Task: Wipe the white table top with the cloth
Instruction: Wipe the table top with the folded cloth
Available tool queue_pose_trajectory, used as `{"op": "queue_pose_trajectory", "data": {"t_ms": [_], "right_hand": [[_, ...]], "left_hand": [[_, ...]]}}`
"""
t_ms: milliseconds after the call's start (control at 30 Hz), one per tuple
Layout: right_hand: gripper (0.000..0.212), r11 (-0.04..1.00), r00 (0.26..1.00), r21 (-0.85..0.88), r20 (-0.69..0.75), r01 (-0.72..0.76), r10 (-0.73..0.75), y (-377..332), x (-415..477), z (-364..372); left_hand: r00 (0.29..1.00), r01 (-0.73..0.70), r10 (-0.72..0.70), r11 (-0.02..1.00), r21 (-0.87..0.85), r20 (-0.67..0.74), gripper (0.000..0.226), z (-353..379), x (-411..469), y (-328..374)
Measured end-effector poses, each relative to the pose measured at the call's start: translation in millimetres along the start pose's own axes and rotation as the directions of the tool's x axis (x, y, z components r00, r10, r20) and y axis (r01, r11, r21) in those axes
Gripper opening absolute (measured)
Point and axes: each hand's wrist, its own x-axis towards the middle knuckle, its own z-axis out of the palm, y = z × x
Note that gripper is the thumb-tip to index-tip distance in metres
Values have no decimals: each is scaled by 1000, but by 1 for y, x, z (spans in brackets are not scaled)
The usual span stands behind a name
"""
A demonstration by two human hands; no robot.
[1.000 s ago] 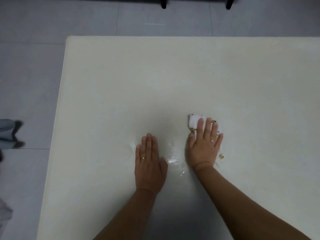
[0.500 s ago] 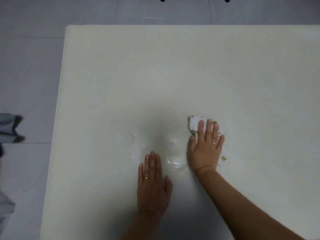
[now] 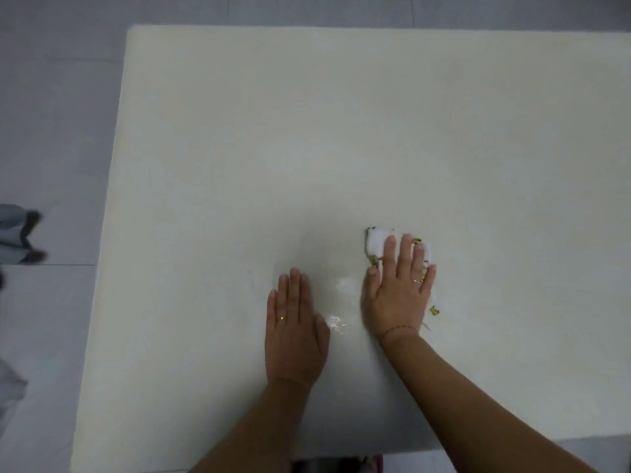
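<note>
1. Pressing the cloth onto the table, the right hand lies flat, fingers straight and slightly spread; the cloth, white with yellow-green marks, shows beyond the fingertips and beside the wrist.
2. Left hand: flat on the table, palm down, fingers straight and together, holding nothing; near the right hand.
3. Wet patch: glistens between the hands, just beside the left thumb.
4. Floor: grey tiles.

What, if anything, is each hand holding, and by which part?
Nothing is gripped. The right hand presses flat on the cloth, covering its near part; the left hand lies flat on the table.
</note>
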Motion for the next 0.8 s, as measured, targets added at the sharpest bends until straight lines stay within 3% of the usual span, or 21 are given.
{"op": "queue_pose_trajectory", "data": {"t_ms": [33, 100, 167, 233, 300, 400, 467, 500, 600, 700, 767, 800], "right_hand": [[62, 1000, 1000, 2, 8, 24, -24, -11, -11, 1], [63, 976, 975, -35, 63, 215, -213, -24, -34, 5], [60, 899, 897, -47, 104, 436, -429, -10, -45, 5], [58, 824, 824, -56, 101, 564, -557, 17, -34, -1], [57, 849, 853, -85, 89, 521, -514, 44, -22, -6], [60, 982, 982, -25, 45, 185, -183, 50, -26, -7], [62, 1000, 1000, 29, 13, -8, 8, 23, -45, -2], [62, 999, 1000, 44, 6, -11, 11, 7, -59, 1], [59, 957, 955, 2, 64, 292, -291, -25, -110, 7], [57, 807, 804, -11, 95, 590, -587, 3, -120, 4], [57, 775, 778, -72, 102, 628, -620, 35, -107, 2], [57, 817, 821, -94, 106, 570, -561, 50, -100, 1]], "left_hand": [[1000, -2, 2, 1000, 5, 0, 61, 1, -1, -1], [1000, 0, 0, 1000, 6, -10, 60, 2, -1, -2], [1000, 0, 0, 1000, 1, -5, 60, -1, -2, -1], [1000, -4, 5, 1000, 3, -17, 61, -6, -7, -3], [1000, -3, 3, 1000, 10, -23, 61, -7, -24, -7], [1000, 28, -28, 1000, 8, -10, 61, -2, -74, -8], [999, 37, -39, 998, 43, 24, 62, 6, -100, -8], [998, 43, -46, 997, 64, 40, 63, 8, -106, -8], [996, 59, -67, 990, 131, 59, 65, 11, -105, -9], [995, 56, -66, 990, 133, 73, 64, 9, -104, -8], [996, 55, -63, 991, 119, 68, 64, 9, -105, -8], [996, 56, -64, 992, 117, 65, 64, 9, -105, -9]]}}
